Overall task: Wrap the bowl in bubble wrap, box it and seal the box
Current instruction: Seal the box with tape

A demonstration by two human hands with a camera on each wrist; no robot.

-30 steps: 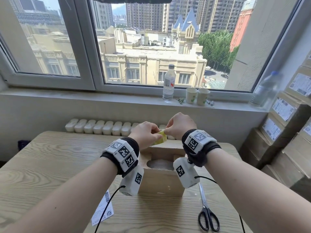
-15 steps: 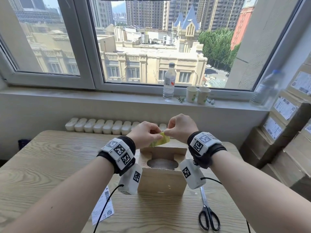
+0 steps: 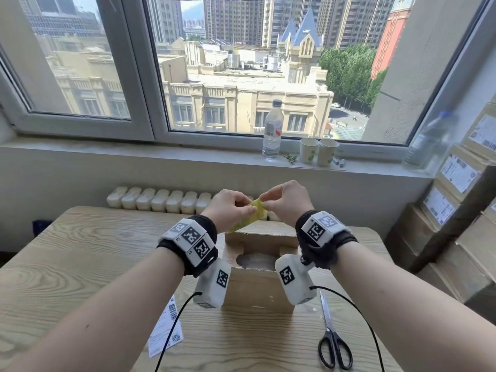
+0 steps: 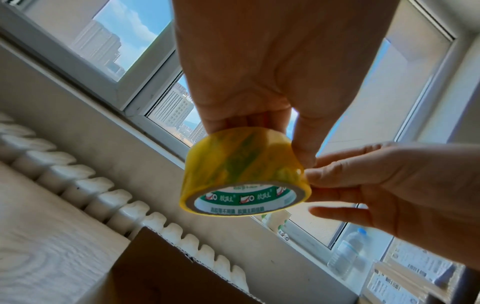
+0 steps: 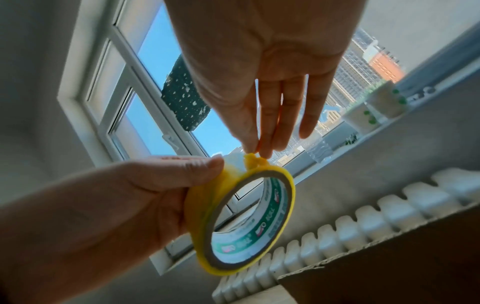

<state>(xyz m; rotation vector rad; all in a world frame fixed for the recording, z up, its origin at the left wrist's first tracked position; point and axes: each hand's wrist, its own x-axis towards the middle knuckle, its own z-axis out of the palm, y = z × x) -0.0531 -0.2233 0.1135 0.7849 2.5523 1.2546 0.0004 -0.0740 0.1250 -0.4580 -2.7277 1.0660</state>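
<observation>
The cardboard box [image 3: 259, 275] stands on the wooden bench [image 3: 80, 253], its top flaps folded in but leaving an oval gap through which something pale shows. Just above its far edge a roll of yellow tape [image 4: 244, 172] is held in the air. The left hand [image 3: 228, 210] is the holding grip, thumb and curled fingers clamped on the roll's outer band. The right hand [image 5: 262, 67] pinches the roll's loose end [image 5: 250, 159] between thumb and forefingertips, the other fingers straight. Scissors [image 3: 332, 336] lie on the bench right of the box, a printed label [image 3: 166, 331] left of it.
</observation>
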